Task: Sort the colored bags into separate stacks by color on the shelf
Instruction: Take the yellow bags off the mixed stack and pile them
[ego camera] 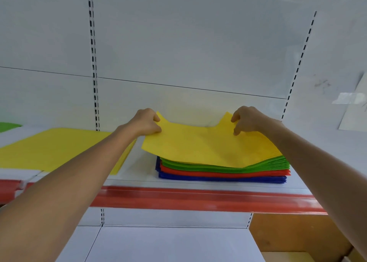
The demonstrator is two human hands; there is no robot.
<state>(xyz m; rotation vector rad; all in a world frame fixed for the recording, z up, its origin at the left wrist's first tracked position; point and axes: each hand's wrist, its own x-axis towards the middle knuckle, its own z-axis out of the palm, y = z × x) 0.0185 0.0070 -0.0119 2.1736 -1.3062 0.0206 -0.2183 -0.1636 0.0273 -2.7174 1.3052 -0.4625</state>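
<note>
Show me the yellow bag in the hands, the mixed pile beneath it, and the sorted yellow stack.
yellow bag [208,144]: head view, middle of its flat face.
mixed pile [238,168]: head view, front edge of green layers.
yellow stack [59,148]: head view, bare top sheet.

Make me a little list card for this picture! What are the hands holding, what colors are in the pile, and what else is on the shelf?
left hand: pinches the far left corner of the top yellow bag
right hand: pinches its far right corner
pile under it: green bags, then red bags, blue bags at the bottom
left of the pile: yellow stack
far left edge: green patch
shelf: white, red front strip
</note>
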